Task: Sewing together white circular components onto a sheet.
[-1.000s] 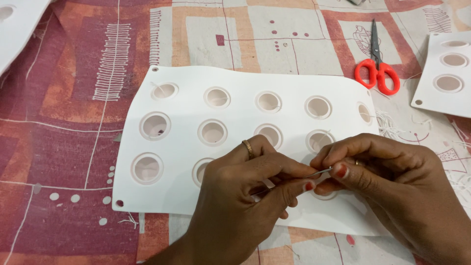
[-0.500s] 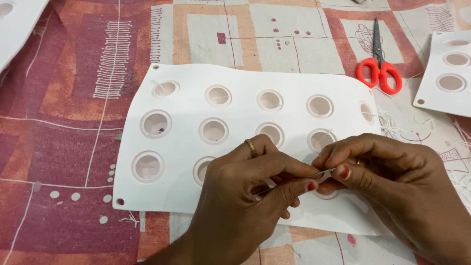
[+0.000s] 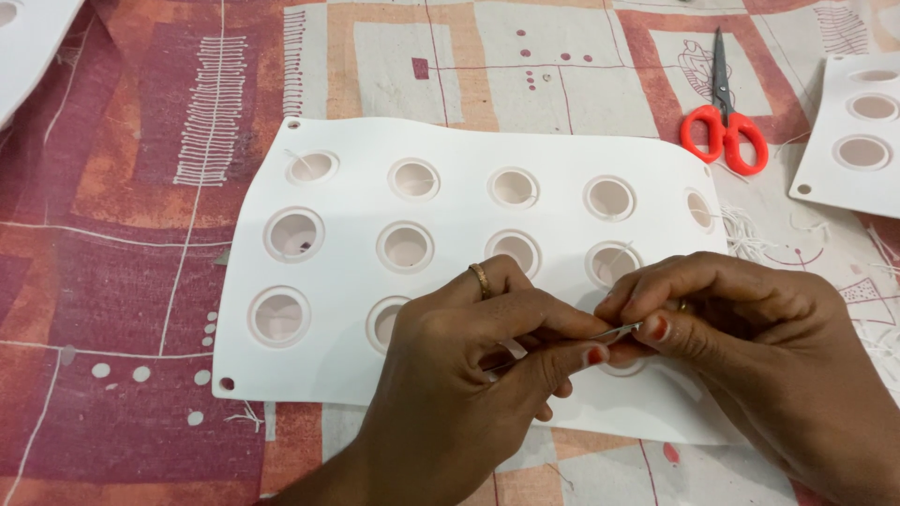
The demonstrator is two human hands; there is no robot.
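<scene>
A white sheet with rows of round holes lies flat on a patterned cloth. Both hands rest over its near right part. My left hand, a ring on one finger, pinches a thin metal needle between thumb and forefinger. My right hand meets it fingertip to fingertip, its fingers pinched at the needle's tip; any thread there is too fine to see. The hands cover two or three holes of the nearest row.
Red-handled scissors lie at the back right on the cloth. A second white holed sheet sits at the right edge, a third at the top left corner. White thread scraps lie beside the main sheet.
The hands have stayed in place over the sheet; the fingertips shifted only slightly around the needle.
</scene>
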